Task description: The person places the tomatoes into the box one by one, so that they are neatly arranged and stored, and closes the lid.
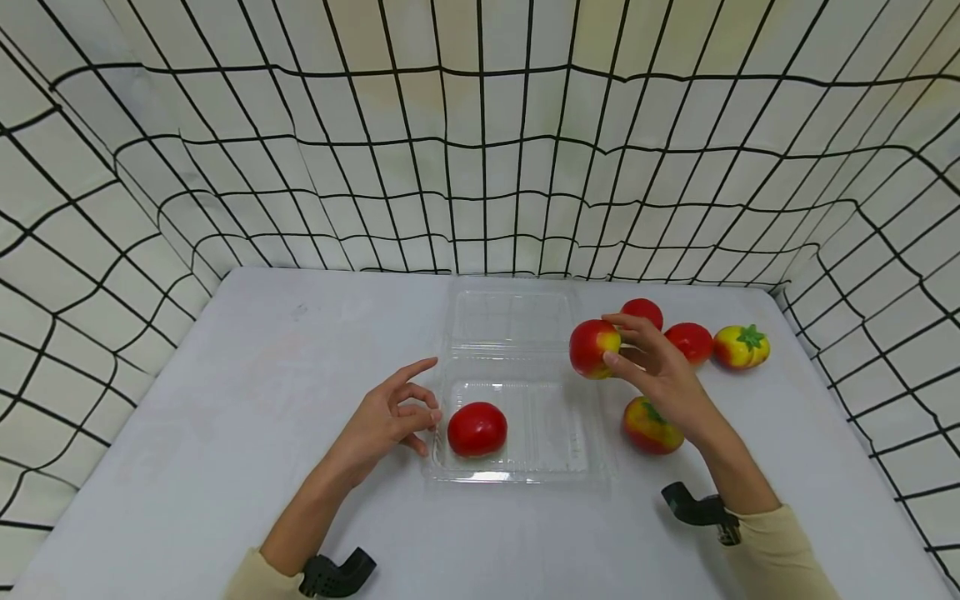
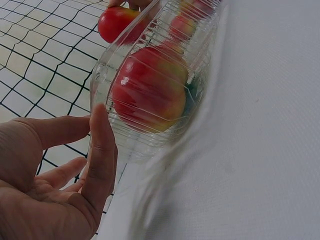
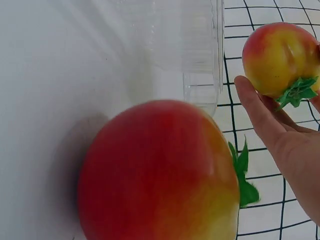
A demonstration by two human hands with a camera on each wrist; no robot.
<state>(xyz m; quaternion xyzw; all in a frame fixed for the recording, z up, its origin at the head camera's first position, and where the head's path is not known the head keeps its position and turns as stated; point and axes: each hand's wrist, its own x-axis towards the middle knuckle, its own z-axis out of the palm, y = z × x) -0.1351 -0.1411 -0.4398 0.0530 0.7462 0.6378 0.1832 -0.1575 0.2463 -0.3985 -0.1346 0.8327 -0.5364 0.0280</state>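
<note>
Pinched between the thumb and fingers of my right hand (image 1: 656, 367) is a red-and-yellow toy tomato (image 1: 592, 348), up over the right side of a clear plastic clamshell box (image 1: 540, 417). In the right wrist view, its green leafy top (image 3: 298, 92) faces the palm side. One red toy tomato (image 1: 477, 429) sits in the box's front left part. My left hand (image 1: 390, 421) is at the box's left wall, its fingers loosely bent and touching or almost touching the rim. The left wrist view shows that tomato (image 2: 150, 87) through the clear wall.
Right of the box lie a red-yellow toy tomato (image 1: 651, 427) below the right hand, two red ones behind it, one at the back (image 1: 641, 312) and one beside the fingers (image 1: 690, 342), and a yellow one (image 1: 741, 347). Black netting (image 1: 480, 167) surrounds the white table (image 1: 300, 358).
</note>
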